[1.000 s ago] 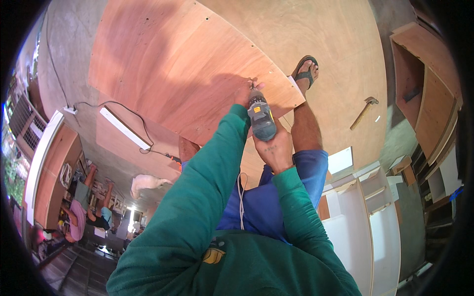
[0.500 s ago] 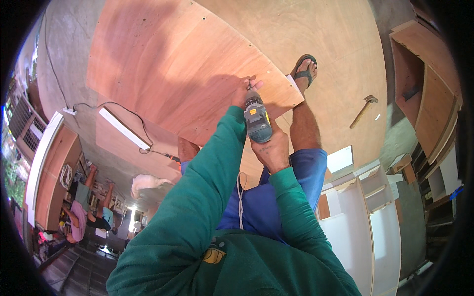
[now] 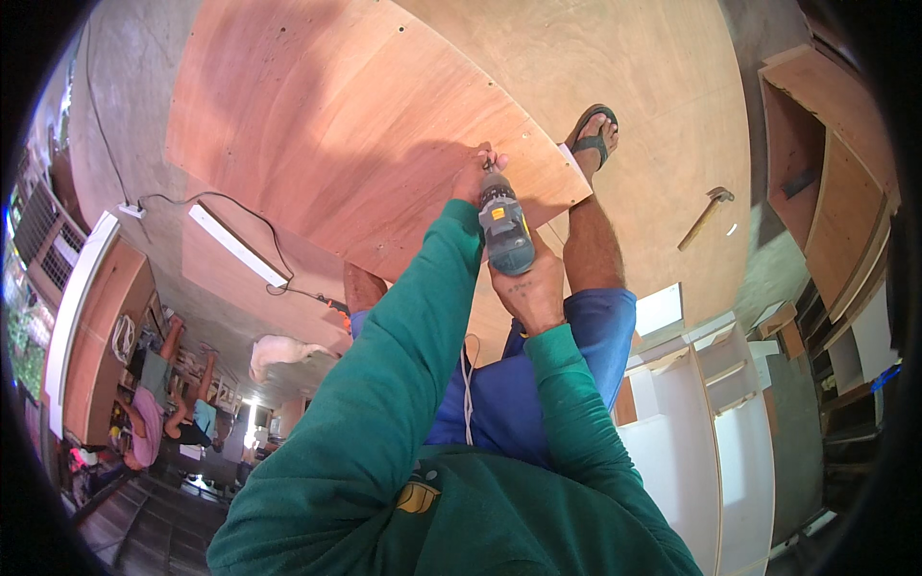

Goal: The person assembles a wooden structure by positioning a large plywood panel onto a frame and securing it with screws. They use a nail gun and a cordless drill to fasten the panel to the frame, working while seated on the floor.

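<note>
Drill (image 3: pixel 506 230) in our right hand (image 3: pixel 531 291), we grasp it with its tip (image 3: pixel 491 168) over the near part of the wooden panel (image 3: pixel 355 125). Our left hand (image 3: pixel 470 180) curls its fingers (image 3: pixel 501 160) at that tip; whether they pinch anything, we cannot tell. To our right, well apart, lies a hammer (image 3: pixel 700 221).

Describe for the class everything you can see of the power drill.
The power drill has a dark grey, plastic-looking body with a yellow patch on top and a ridged, dark chuck. Its rounded rear faces the person, its nose pointing away over the reddish wooden panel. The right hand grips it; the left hand is at its tip. The handle is mostly hidden; whether it spins is unclear.
</note>
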A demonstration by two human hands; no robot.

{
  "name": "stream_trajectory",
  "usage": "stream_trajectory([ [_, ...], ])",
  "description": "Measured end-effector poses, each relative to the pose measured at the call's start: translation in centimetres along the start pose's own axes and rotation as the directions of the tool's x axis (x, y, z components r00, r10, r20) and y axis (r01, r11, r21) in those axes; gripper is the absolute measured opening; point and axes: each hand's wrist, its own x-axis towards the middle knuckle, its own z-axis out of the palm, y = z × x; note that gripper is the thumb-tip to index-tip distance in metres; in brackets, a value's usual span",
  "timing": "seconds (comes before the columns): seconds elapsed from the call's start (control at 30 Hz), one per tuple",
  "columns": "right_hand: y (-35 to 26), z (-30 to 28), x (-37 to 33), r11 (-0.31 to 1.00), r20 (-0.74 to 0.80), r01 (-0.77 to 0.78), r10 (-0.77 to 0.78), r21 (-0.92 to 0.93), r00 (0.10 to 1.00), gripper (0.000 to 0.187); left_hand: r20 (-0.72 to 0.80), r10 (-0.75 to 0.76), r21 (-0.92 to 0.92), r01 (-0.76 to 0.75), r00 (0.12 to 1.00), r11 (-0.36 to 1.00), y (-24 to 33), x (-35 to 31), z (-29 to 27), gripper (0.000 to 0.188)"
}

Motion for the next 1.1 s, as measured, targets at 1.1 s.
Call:
stream_trajectory([
  [1.1, 3.3, 0.2, 0.4, 0.989, -0.015, 0.065, -0.064, 0.136, 0.998, 0.038, 0.532, 0.753, 0.726, -0.666, 0.386, -0.172, 2.5, -25.5, 9.2, 0.018],
])
